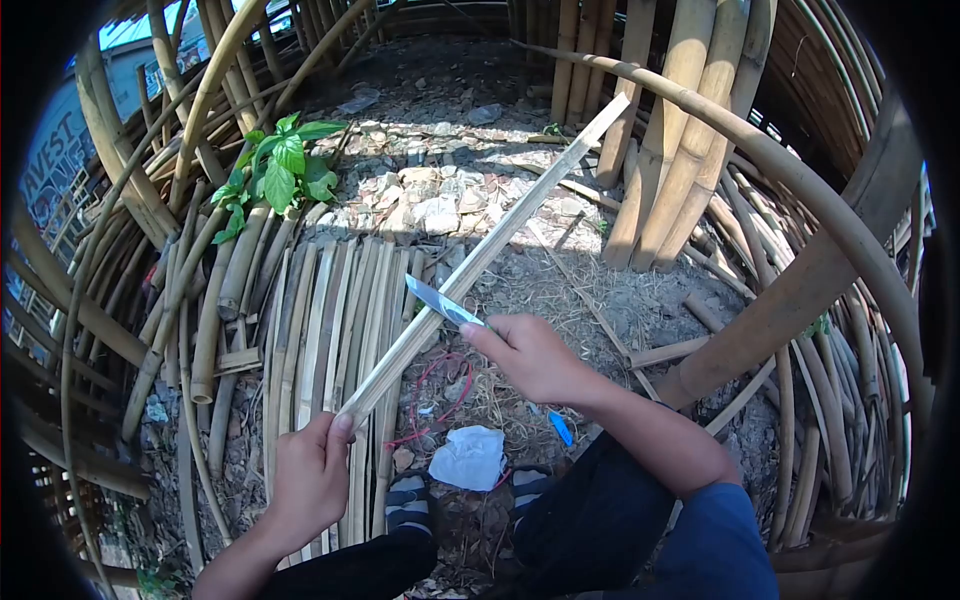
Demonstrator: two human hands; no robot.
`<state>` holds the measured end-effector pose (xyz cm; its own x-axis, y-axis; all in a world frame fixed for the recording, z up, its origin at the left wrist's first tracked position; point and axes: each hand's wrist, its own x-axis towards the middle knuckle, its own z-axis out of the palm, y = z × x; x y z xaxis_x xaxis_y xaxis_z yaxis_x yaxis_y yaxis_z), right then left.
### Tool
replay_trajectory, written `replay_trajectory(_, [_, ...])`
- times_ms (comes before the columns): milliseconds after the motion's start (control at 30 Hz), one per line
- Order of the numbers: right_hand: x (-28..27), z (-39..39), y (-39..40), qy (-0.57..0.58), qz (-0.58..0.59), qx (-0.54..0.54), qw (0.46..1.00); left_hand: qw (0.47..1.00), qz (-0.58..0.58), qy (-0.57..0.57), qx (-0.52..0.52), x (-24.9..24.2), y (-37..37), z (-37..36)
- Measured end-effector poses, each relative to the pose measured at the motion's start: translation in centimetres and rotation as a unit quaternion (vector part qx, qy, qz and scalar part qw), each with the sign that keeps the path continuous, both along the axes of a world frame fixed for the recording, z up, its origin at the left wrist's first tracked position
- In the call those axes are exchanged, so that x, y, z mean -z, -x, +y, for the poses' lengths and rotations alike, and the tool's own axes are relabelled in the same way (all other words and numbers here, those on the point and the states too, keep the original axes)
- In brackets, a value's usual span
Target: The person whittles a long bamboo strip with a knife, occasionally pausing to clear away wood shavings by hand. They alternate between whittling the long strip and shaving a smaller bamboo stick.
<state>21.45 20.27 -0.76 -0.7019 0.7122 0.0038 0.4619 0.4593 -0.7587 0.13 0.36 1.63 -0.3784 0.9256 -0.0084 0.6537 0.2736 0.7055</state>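
My left hand (308, 478) is closed round the lower end of a long split bamboo strip (510, 222), which slants up to the right. My right hand (528, 358) grips a knife (440, 301), its handle mostly hidden in the fingers. The blade points up and left and lies across the strip near its middle. Beneath and left of the strip, several split bamboo strips (325, 330) lie side by side on the ground.
Upright bamboo poles (690, 140) stand at the upper right, and a curved pole (780, 150) arches there. Bamboo stacks (850, 400) flank both sides. A green plant (285, 165), rubble (430, 195), a white plastic piece (468, 457), pink string (460, 395) and a blue object (560, 428) are visible.
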Motion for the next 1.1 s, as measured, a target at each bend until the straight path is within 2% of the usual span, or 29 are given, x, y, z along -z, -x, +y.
replay_trajectory(67, [-0.6,1.1,-0.5,-0.003,0.004,0.066,0.998,1.0,0.005,0.005,0.003,0.1,0.2,-0.3])
replay_trajectory(133, [0.0,1.6,-0.8,-0.01,0.03,0.073,0.997,1.0,0.008,0.007,0.008,0.1,0.2,-0.2])
replay_trajectory(233, [0.4,2.7,-1.2,0.015,0.0,0.097,0.995,1.0,0.01,0.004,0.011,0.2,0.0,-0.3])
replay_trajectory(300, [0.9,4.7,-2.1,0.004,0.05,0.141,0.989,1.0,0.009,0.002,0.011,0.4,0.2,-0.6])
replay_trajectory(433, [1.7,7.1,-3.6,0.039,0.095,0.154,0.983,1.0,0.008,-0.006,0.022,0.6,0.1,-0.8])
replay_trajectory(500, [1.2,7.1,-3.8,0.035,0.094,0.166,0.981,1.0,0.015,0.024,0.012,0.5,0.0,-0.7])
replay_trajectory(1100, [0.9,9.3,-5.6,0.094,0.096,0.214,0.968,0.999,0.03,0.028,0.031,1.0,-0.3,-0.7])
